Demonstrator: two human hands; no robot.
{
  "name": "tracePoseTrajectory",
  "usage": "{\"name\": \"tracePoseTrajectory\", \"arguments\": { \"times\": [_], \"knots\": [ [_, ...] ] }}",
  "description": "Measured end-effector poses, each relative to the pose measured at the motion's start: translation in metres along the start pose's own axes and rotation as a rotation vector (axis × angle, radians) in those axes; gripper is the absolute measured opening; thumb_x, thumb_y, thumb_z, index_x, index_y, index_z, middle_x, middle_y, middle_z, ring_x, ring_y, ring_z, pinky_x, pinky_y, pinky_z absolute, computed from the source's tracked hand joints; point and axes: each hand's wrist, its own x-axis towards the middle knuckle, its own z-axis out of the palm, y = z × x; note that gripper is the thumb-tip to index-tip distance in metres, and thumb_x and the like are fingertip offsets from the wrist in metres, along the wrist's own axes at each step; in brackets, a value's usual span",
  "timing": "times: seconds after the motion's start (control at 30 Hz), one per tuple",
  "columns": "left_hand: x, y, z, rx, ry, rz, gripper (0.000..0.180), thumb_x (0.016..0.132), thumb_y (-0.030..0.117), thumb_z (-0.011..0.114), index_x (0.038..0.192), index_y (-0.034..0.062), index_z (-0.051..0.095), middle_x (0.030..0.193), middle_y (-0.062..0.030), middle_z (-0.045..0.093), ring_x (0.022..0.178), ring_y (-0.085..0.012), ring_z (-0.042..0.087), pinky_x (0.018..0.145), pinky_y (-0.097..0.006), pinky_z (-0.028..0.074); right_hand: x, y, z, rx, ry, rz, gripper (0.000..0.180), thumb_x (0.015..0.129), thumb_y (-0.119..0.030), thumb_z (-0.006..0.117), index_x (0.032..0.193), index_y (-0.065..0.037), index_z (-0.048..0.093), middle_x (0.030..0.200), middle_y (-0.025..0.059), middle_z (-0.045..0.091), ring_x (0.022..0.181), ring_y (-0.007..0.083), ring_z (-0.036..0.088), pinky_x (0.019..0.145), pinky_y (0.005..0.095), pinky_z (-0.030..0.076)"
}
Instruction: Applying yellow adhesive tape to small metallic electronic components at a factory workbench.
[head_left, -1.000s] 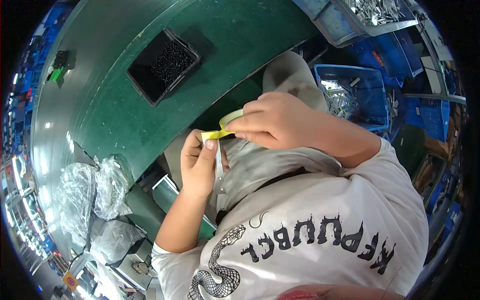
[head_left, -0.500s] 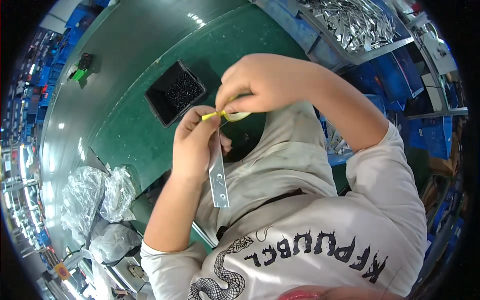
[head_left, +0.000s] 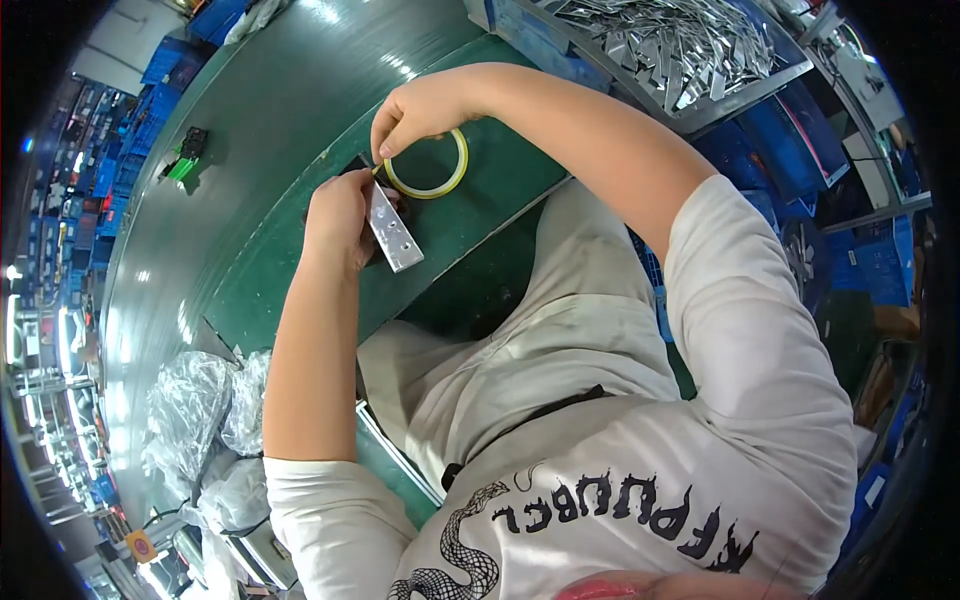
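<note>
Far left, ~8 o'clock: crumpled clear plastic bags (head_left: 195, 415) heaped at the edge of the green conveyor belt (head_left: 250, 150). Up at ~10 o'clock, small green-and-black part (head_left: 187, 157) lies alone on the belt, well apart from the hands.

Centre-left: left hand (head_left: 340, 215) closed round the top end of a flat metal plate (head_left: 394, 237), fingers curled, plate sticking out toward 5 o'clock, tilted, w/ small holes showing along it. A dark tray sits under the hand, mostly hidden.

Just right, ~12 o'clock: right hand (head_left: 420, 108) w/ thumb and forefinger pinched on a yellow tape roll (head_left: 428, 165). Roll hangs below the hand, just beside the plate's top end; tape end seems to meet the plate, can't tell exactly.

Far right, ~1 o'clock: blue bin (head_left: 600, 75) full of loose metal pieces (head_left: 680, 40), more blue crates (head_left: 800, 130) below it.
</note>
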Motion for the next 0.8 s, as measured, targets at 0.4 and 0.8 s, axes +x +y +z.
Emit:
{"name": "tracePoseTrajectory", "arguments": {
  "times": [0.4,0.8],
  "knots": [
    [0.01,0.002,0.006,0.02,-0.007,-0.073,0.021,0.096,0.012,0.042,0.095,-0.0034,0.056,0.074,-0.0094,0.058,0.062,-0.0211,0.059,0.057,-0.036,0.049,0.017,0.037,0.007,0.343,-0.054,0.053,0.025,0.091,-0.024,0.063,0.108,-0.007,0.069,0.067,-0.0043,0.052,0.052,0.0073,0.035,0.05,0.025,0.031],
    [-0.029,-0.005,-0.018,-0.044,-0.006,0.137,0.015,0.097,0.016,0.05,0.089,0.0039,0.051,0.071,-0.0076,0.057,0.057,-0.0171,0.052,0.052,-0.032,0.045,-0.019,0.066,0.038,-0.135,0.643,-0.353,0.023,0.09,-0.024,0.061,0.108,-0.012,0.069,0.089,0.0106,0.067,0.074,0.0221,0.063,0.068,0.036,0.048]
  ]
}}
